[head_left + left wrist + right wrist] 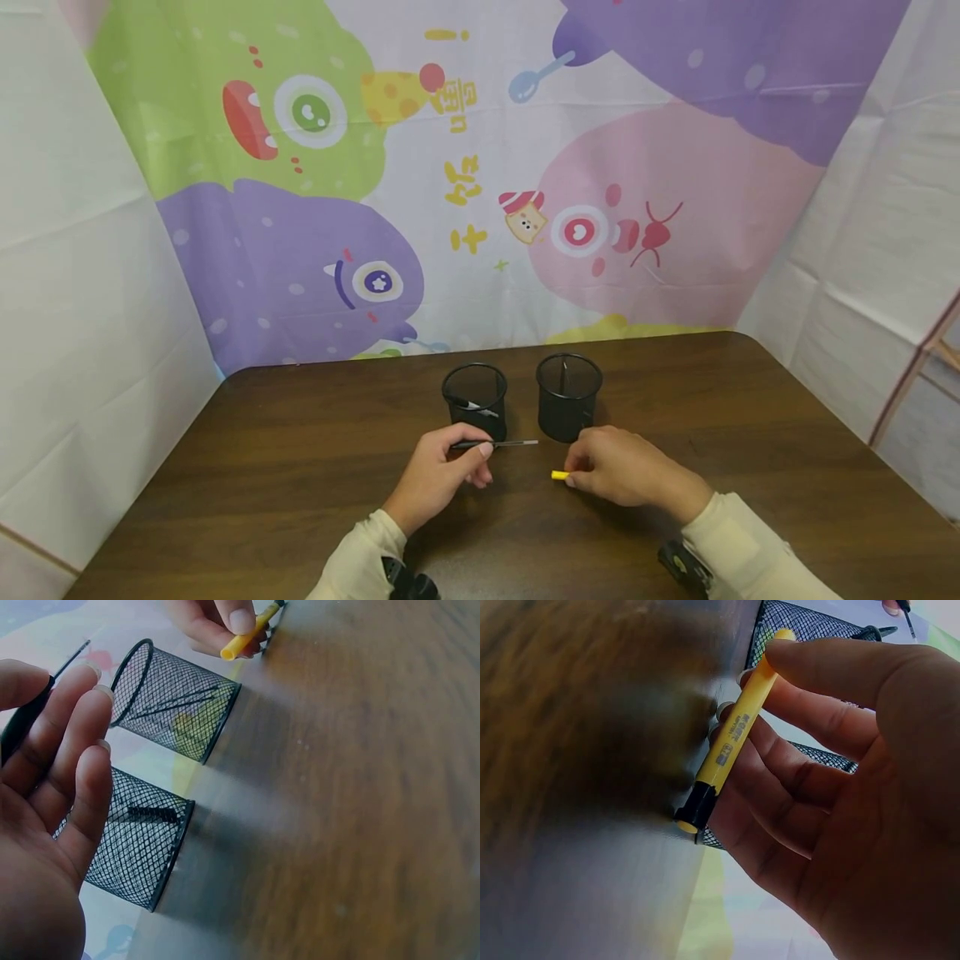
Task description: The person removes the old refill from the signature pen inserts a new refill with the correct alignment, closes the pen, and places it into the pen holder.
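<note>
A round black wire-mesh left cup (490, 425) and a round black wire-mesh right cup (566, 418) stand side by side, apart, on the brown wood-grain table (300, 467); a printed white cloth (480, 304) hangs behind. A black-and-grey pen (472, 407) leans in the left cup, thin dark sticks (174, 703) in the right. Before the left cup, the bare left hand (438, 471) holds a slim black pale-tipped rod (517, 442); before the right, the bare right hand (628, 467) holds a yellow-and-black cylindrical marker (739, 727).

Lettering (739, 726) on the yellow tube (736, 735) is blurred.
</note>
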`<state>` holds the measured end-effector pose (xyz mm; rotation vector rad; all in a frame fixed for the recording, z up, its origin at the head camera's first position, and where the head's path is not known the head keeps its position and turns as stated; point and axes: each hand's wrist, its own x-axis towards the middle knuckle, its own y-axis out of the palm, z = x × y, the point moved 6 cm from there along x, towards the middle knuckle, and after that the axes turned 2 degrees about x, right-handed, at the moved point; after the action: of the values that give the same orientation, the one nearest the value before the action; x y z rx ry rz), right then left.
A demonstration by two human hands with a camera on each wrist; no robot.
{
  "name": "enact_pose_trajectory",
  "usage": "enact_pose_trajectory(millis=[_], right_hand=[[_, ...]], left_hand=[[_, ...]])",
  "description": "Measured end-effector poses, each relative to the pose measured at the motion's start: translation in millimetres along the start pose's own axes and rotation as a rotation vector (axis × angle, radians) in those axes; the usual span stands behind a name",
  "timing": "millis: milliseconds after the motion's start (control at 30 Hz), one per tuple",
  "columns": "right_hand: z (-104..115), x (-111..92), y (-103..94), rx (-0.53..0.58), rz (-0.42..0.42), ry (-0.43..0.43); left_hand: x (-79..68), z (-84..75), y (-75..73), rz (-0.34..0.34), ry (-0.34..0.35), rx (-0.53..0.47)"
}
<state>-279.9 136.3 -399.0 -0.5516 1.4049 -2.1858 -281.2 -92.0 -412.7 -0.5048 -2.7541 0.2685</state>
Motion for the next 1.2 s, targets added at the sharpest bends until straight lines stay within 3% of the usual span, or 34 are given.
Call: enact_pose_trajectory(millis=[567, 1200], right_hand=[[1.4, 0.4, 0.2, -0.027, -0.008, -0.009], [2.8, 2.7, -1.3, 0.024, -0.028, -0.003]], left_hand=[[0.6, 0.0, 0.6, 0.007, 0.010, 0.007], [0.6, 0.7, 2.0, 0.017, -0.007, 0.008]])
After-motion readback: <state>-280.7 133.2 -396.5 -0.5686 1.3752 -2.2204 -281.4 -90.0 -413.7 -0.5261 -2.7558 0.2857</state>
